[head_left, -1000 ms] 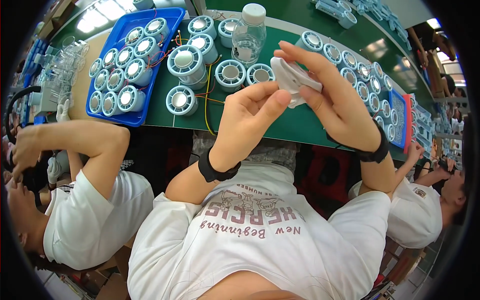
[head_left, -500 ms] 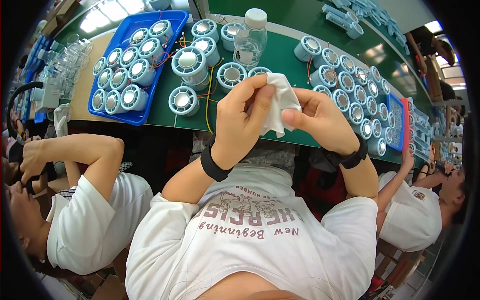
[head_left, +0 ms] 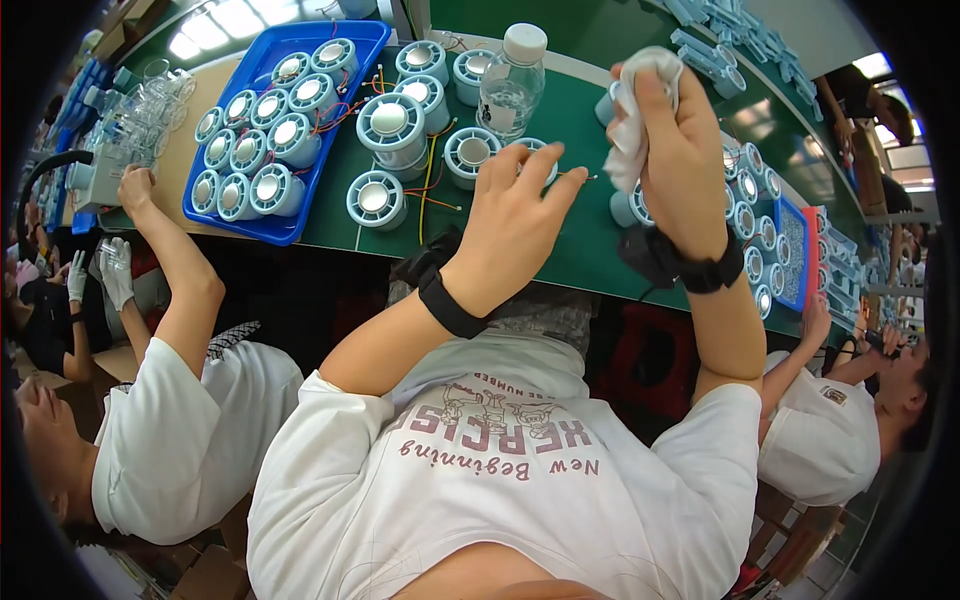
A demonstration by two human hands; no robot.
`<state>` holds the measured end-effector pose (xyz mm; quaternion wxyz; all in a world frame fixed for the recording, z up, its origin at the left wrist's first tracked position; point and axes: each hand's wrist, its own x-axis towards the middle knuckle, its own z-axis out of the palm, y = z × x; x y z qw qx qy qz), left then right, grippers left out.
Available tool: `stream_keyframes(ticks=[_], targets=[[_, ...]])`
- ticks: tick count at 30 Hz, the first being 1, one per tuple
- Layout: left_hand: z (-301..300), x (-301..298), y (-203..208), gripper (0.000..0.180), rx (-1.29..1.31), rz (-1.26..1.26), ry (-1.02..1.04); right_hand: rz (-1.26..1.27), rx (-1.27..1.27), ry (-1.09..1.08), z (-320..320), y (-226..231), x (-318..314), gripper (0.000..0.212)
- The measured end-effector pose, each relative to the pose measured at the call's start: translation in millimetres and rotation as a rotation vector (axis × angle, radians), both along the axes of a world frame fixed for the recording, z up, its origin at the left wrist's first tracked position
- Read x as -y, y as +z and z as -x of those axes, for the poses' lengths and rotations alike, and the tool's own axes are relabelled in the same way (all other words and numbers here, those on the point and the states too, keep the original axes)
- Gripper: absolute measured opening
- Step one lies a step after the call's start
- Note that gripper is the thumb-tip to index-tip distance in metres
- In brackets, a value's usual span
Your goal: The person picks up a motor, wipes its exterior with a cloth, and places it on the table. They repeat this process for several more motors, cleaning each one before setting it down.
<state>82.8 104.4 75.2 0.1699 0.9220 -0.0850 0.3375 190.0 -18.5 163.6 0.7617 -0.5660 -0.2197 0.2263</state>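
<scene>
A crumpled white cloth (head_left: 628, 140) is gripped in my right hand (head_left: 685, 165), raised above the right side of the green table. My left hand (head_left: 515, 225) hovers at the table's middle with its fingers apart and nothing seen in them. Just beyond its fingertips sits a light blue round housing (head_left: 538, 153), partly hidden by them. Beside it stands another light blue housing with a silver disc (head_left: 471, 152). Further left, a stacked pair (head_left: 391, 125) and a single housing (head_left: 376, 199) trail thin coloured wires.
A clear bottle with a white cap (head_left: 512, 85) stands behind my left hand. The blue tray (head_left: 292, 228) at left holds several housings. More housings (head_left: 765, 233) crowd the right, beside a smaller blue tray (head_left: 790, 215). Co-workers sit on both sides.
My hands have parted: the right has lifted the cloth up and to the right, while the left has let go of it and opened over the housings. The left co-worker's arm has reached forward.
</scene>
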Motion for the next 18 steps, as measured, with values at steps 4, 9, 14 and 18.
stream_keyframes(ticks=[4,9,14,18], targets=[[-5.2,4.6,-7.7,0.048,-0.112,-0.286,0.172,0.471,0.898,-0.340,-24.5,11.2,-39.5,0.027],[-18.2,0.7,-14.4,0.034,-0.131,-0.342,0.170,0.311,1.747,-0.432,-48.8,-17.0,-66.8,0.029],[-18.7,-0.8,-9.1,0.033,-0.116,-0.296,0.090,0.518,1.668,-0.374,-39.0,-20.1,-75.0,0.029],[-9.8,1.4,-2.1,0.034,-0.082,-0.191,-0.066,0.557,1.562,-0.423,-51.2,-26.4,-75.3,0.034]])
